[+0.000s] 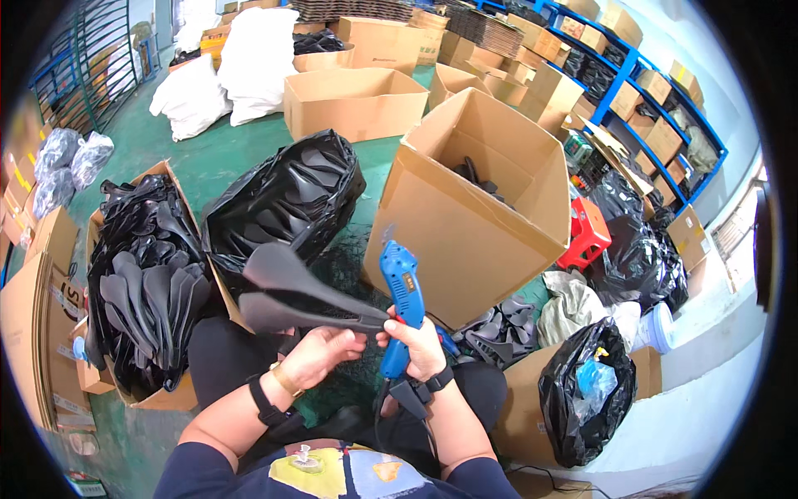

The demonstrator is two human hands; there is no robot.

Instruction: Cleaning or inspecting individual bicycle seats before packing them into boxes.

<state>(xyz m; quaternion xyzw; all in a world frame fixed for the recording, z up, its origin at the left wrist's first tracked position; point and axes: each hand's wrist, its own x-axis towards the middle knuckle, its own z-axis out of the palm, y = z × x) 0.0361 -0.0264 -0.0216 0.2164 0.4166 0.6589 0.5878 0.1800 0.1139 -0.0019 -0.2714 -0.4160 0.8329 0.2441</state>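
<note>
My right hand [422, 348] is closed around a blue electric cutter [401, 283], its small metal tip pointing up and away. The same hand's thumb and fingertips pinch the narrow nose of a black bicycle saddle cover [287, 287]. The cover's two wide wings spread to the left, with a long slot between them. Just below the cover, my left hand [320, 358] is loosely bent with its fingers toward the right; it grips nothing that I can see. Beside my left leg, a carton [179, 391] lined with black plastic holds several similar black pieces [150, 303].
Ahead stands a tall open carton [457, 241] with black pieces inside. A black bag of saddle parts [291, 191] lies left of it. Several black parts [501, 330] sit by my right knee, near a red stool [586, 233] and a bag-lined carton [519, 403].
</note>
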